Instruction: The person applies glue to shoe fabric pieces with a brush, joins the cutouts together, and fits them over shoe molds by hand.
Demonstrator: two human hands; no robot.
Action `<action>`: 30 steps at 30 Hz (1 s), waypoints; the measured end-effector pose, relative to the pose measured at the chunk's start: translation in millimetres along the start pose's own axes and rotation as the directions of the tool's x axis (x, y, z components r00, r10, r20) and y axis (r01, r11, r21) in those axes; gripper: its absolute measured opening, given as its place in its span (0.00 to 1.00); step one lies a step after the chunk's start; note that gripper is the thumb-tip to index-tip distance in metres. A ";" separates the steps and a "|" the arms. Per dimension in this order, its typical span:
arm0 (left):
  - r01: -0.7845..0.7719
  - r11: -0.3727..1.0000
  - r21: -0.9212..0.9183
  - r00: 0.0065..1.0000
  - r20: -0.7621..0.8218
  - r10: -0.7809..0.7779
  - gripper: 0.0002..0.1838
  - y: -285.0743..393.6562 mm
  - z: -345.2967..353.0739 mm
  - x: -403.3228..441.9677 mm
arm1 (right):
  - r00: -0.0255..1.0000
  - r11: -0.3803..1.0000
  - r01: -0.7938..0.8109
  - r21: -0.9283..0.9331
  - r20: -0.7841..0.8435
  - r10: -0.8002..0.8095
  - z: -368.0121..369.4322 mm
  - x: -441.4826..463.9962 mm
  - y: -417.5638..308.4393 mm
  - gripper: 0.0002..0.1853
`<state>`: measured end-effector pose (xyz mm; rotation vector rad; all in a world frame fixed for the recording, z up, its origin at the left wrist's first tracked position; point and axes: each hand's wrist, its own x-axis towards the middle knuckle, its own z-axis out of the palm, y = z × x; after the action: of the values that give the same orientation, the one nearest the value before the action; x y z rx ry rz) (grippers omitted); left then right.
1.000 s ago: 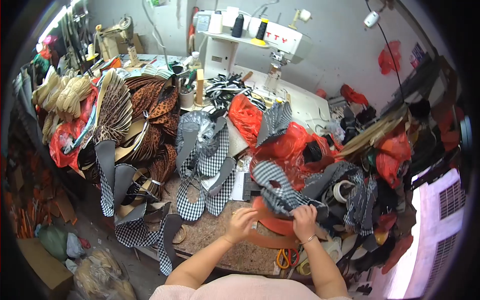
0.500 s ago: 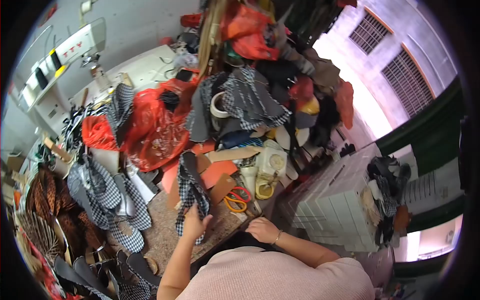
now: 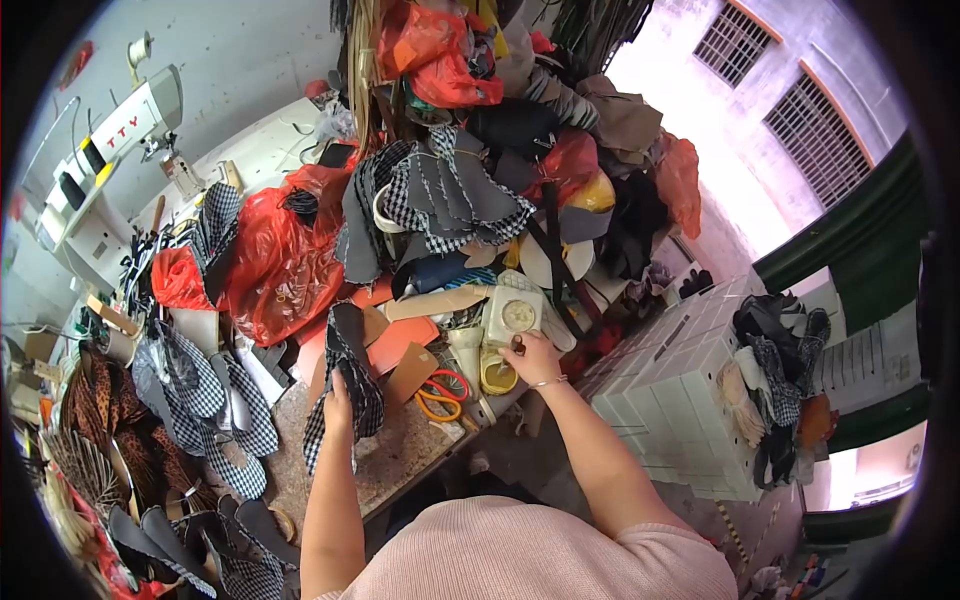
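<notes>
My left hand [image 3: 339, 408] is closed on a bundle of black-and-white checked fabric pieces [image 3: 349, 350] at the near part of the worktable. My right hand [image 3: 535, 361] is closed round a small dark handle at the table's right edge, beside a white plastic container [image 3: 515, 318] and above a yellow ring-shaped item [image 3: 497, 374]. What that handle belongs to is hidden. Between my hands lie scissors with red and orange handles [image 3: 442, 395]. Brown and coral-coloured sheets [image 3: 403, 346] lie just right of the bundle.
Red plastic bags [image 3: 285, 260] and stacked grey checked pieces [image 3: 460, 190] cover the table's back. A sewing machine [image 3: 130, 125] stands at upper left, leopard-print pieces [image 3: 110, 400] at left. To the right are white boxes [image 3: 665, 390] with fabric on them.
The view has swung right. My left hand has taken hold of the checked bundle. My right hand has moved from the table's front edge up to the white container and closed on a handle.
</notes>
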<state>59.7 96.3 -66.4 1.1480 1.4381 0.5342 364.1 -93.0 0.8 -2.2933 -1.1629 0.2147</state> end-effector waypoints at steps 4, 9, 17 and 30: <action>0.088 0.971 0.224 0.996 0.013 -0.093 0.41 22.5 -21.2 -31.2 | 0.994 0.970 0.034 0.241 -0.106 -0.009 -17.5 -37.9 -2.2 0.14; 0.043 0.959 0.281 0.987 -0.163 0.003 0.30 0.1 -34.0 -69.4 | 0.965 0.929 0.230 0.289 -0.188 -0.180 -9.7 -97.7 27.5 0.14; -0.121 0.756 -0.643 0.992 -0.093 0.080 0.42 -6.4 -28.8 -134.2 | 0.939 0.889 0.337 0.311 -0.176 -0.294 -36.3 -118.9 45.7 0.13; -0.341 0.117 -0.933 0.815 -0.232 0.532 0.18 58.4 -21.5 -207.0 | 0.986 0.790 -0.048 0.611 -0.095 0.134 -41.3 -120.3 64.2 0.13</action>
<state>30.1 -52.2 87.8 0.4896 0.2904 1.4810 350.6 -234.3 -12.0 -1.7529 -0.7626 0.4022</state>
